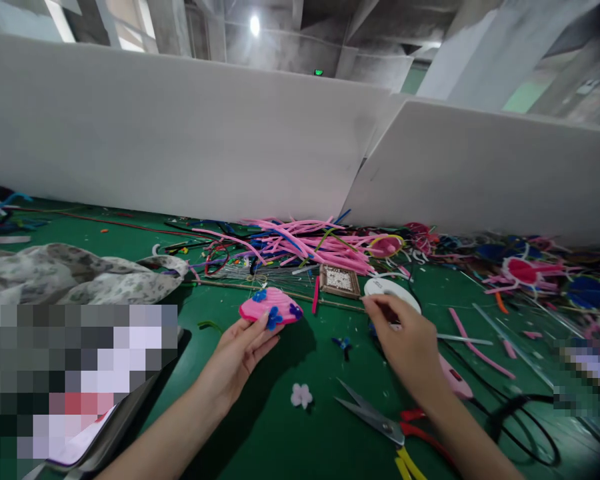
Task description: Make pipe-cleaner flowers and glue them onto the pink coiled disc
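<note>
My left hand (245, 347) grips a pink fan-shaped craft piece (273, 303) with blue flowers on it, thumb on its front. To the right, my right hand (397, 330) has its thumb and index finger pinched together above the green table, beside a white round roll (393, 290); what the fingertips hold, if anything, is too small to name. Between and below the hands lie a small dark blue piece (343, 345) and a pale pink flower (301, 396). Open scissors (380, 423) with red and yellow handles lie under my right forearm.
Pink and blue pipe cleaners (300, 243) are heaped behind the hands, near a small framed tray of white beads (339, 281). A pink glue gun (454, 378) with a black cable is at right. Patterned cloth (80, 273) and a tablet (110, 413) are at left. White panels stand behind.
</note>
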`<state>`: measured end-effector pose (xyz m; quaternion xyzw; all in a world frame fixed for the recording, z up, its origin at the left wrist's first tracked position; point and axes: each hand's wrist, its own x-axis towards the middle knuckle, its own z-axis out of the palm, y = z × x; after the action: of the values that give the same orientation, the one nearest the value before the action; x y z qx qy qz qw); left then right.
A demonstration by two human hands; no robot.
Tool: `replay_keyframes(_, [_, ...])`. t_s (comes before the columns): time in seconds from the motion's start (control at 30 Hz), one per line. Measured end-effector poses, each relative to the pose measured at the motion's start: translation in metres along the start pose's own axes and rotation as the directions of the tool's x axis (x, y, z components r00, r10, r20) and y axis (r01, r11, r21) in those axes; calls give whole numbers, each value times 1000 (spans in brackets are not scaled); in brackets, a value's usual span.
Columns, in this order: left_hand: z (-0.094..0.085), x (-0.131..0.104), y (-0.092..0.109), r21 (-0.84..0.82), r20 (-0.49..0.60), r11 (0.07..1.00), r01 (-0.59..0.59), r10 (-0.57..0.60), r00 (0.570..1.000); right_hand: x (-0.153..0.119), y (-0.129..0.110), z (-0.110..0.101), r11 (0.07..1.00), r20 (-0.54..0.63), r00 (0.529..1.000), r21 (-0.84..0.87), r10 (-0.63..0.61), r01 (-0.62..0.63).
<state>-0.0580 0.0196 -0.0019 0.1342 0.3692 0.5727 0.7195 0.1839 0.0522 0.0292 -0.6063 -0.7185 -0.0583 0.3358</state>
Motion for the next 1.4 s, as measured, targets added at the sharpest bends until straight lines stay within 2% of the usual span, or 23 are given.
replay_keyframes(0.07, [1,-1,1,-16,0,1000,-2,2,1000,24,13,11,999,40,999,-49,-4,6])
replay_keyframes(0.13, [3,-2,0,-18,-4,1000,6,-6,1000,51,24,27,996,149,988,-85,-29,42])
replay_keyframes(0.23, [5,-3,-2,-12,2,1000,8,-8,1000,81,38,54,989,328,945,-136,-9,57])
replay_keyframes(0.33, [6,-5,-6,11,30,1000,-9,8,1000,93,50,72,984,451,891,-175,41,43])
replay_keyframes(0.47, [5,-8,-13,57,93,998,-12,7,996,94,61,78,977,522,851,-206,67,50])
replay_keyframes(0.6, [3,-10,-18,56,97,998,-15,10,995,91,63,76,975,538,841,-211,56,70])
replay_keyframes(0.73, [4,-10,-20,62,84,998,2,-7,996,90,64,75,976,521,851,-212,62,58])
replay_keyframes(1.0, [4,-10,-22,106,45,991,85,-90,995,90,73,80,987,524,850,-158,58,30])
replay_keyframes(1.4, [8,-12,-22,155,66,985,74,-85,994,97,69,85,986,475,878,-162,52,29])
